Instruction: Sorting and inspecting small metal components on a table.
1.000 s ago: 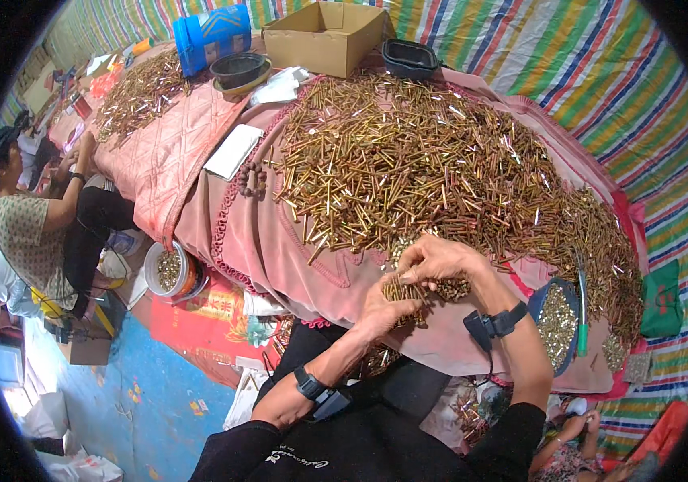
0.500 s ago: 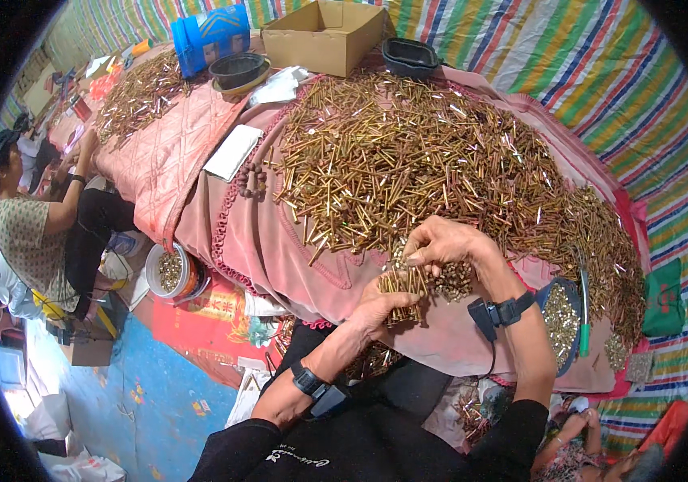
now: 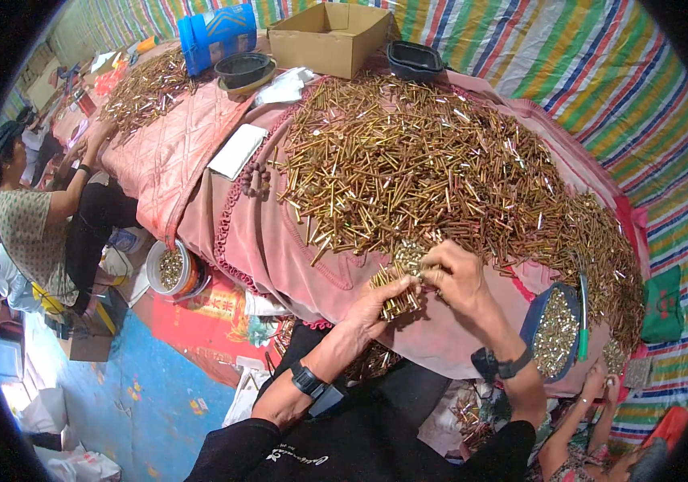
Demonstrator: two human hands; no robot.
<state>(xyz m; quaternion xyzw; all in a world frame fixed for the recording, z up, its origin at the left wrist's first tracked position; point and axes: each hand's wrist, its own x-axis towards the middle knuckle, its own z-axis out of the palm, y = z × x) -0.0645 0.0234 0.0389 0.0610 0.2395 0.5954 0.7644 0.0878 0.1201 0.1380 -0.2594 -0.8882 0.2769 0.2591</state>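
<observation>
My left hand (image 3: 368, 309) is wrapped around a bundle of short brass-coloured bolts (image 3: 396, 304), held upright above the near edge of the cloth-covered table. My right hand (image 3: 458, 277) is at the bundle's right side, thumb and fingers pinched together. What they pinch is too small to make out. Just behind both hands lies a little heap of small shiny metal pieces, like nuts (image 3: 408, 255). Beyond it a wide pile of loose brass-coloured bolts (image 3: 424, 161) spreads across the pink cloth (image 3: 272, 241).
A blue tray of small metal pieces (image 3: 535, 321) stands at the right beside a green-handled tool (image 3: 583, 337). A co-worker's hands (image 3: 601, 381) reach in at lower right. Left are a white bucket (image 3: 155, 277), beads (image 3: 255, 181) and another person (image 3: 34, 225). A cardboard box (image 3: 328, 44) stands behind.
My right hand has moved down and closer to the bundle, uncovering the small heap behind it. The left hand stays nearly in place. A co-worker's hands have moved up to the table at lower right.
</observation>
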